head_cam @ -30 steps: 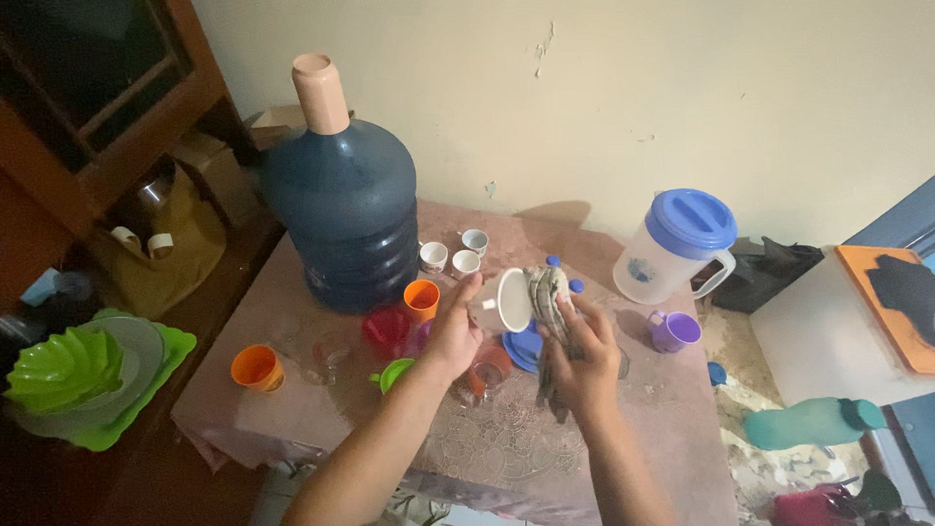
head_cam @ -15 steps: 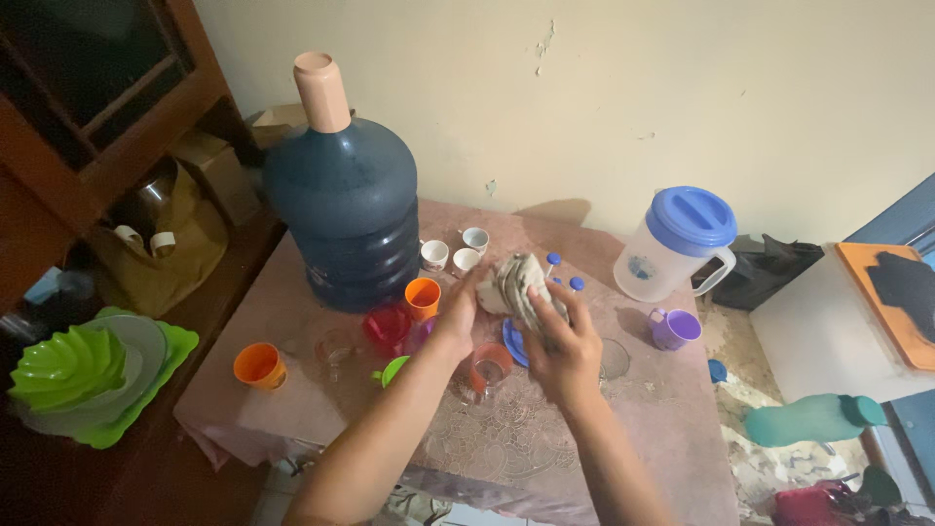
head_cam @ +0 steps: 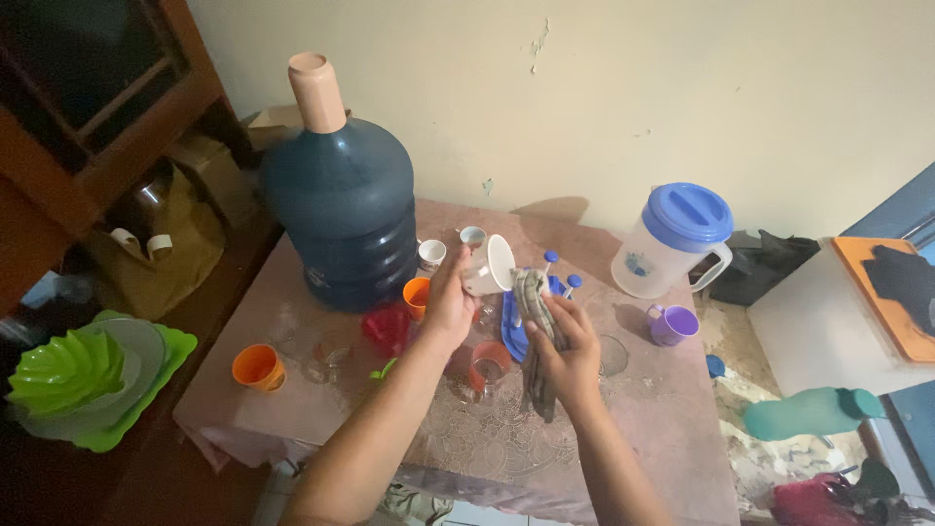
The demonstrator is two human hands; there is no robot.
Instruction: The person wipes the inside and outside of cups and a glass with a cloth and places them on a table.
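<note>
Far over at the 9 o'clock side lie green plates point(head_cam: 73, 375) shaped like leaves, stacked low beside the table point(head_cam: 643, 419). On the table, near its 8 o'clock corner, stands an orange cup point(head_cam: 258, 367). Behind it, toward 11 o'clock, is a big dark blue water jug point(head_cam: 341, 209) with a tan cap on its neck. Just in front of the jug sit a red cup point(head_cam: 388, 327) and another small orange cup point(head_cam: 417, 291). Two little white cups point(head_cam: 431, 253) stand near the jug's right side.

In the middle, the left hand point(head_cam: 450, 304) holds a white cup point(head_cam: 490, 265). The fingers are wrapped around the cup's body, and the cup is tipped so its open mouth faces 3 o'clock. It is lifted above the table, not standing on it.

Right beside it, at 3 o'clock from the cup, the right hand point(head_cam: 565, 351) squeezes a striped gray cloth point(head_cam: 534, 331). The fingers are closed tight on the cloth. The top of the cloth is just at the cup's rim, and the rest hangs down past the hand. Under both hands lies a blue plate point(head_cam: 512, 331) and a clear glass point(head_cam: 487, 370).

Farther toward 3 o'clock sits a small purple cup point(head_cam: 672, 323). Behind it, at 1 o'clock, stands a clear pitcher point(head_cam: 672, 244) with a blue lid.
</note>
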